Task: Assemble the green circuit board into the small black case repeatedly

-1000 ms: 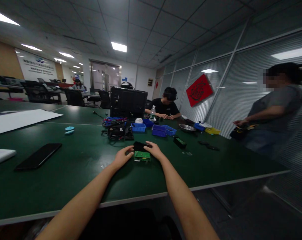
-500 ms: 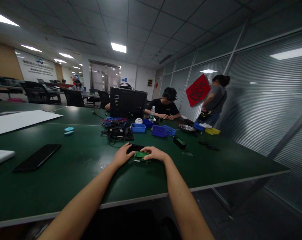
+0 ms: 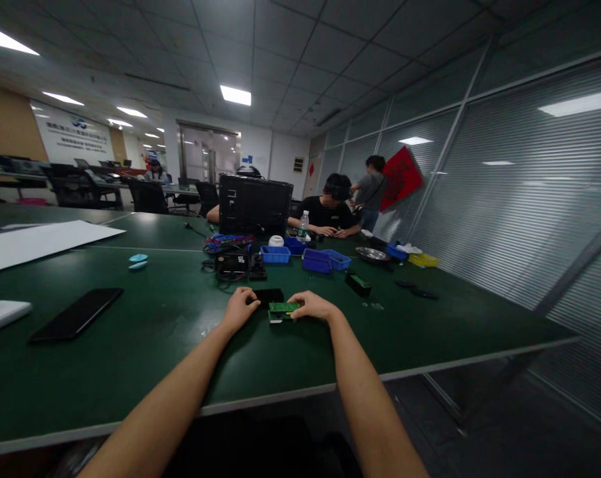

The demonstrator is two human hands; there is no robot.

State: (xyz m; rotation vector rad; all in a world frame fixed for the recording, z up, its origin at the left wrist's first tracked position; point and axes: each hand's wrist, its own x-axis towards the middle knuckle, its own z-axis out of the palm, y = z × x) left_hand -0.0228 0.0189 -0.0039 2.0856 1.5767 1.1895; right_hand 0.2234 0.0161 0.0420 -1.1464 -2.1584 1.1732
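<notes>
On the green table before me, my right hand (image 3: 313, 306) pinches the right end of a green circuit board (image 3: 281, 308), which has a white part along its lower front edge. My left hand (image 3: 241, 309) is closed on the left end of a black plastic case (image 3: 269, 295), just behind the board. The case's inside cannot be made out. Farther right stands another black case (image 3: 358, 285) with a green board in it, and small clear pieces (image 3: 376, 307) lie near it.
A black phone-like slab (image 3: 78, 315) and a white box (image 3: 4, 315) lie left. Ahead are tangled cables with a black adapter (image 3: 232, 264), blue bins (image 3: 317, 261), a water bottle (image 3: 303, 223) and a monitor (image 3: 255, 206). A person (image 3: 330, 212) sits across the table; another stands behind.
My left fingers have drawn in from the board onto the black case's end. The board shows more of its front edge. The standing person has walked farther away, to the left.
</notes>
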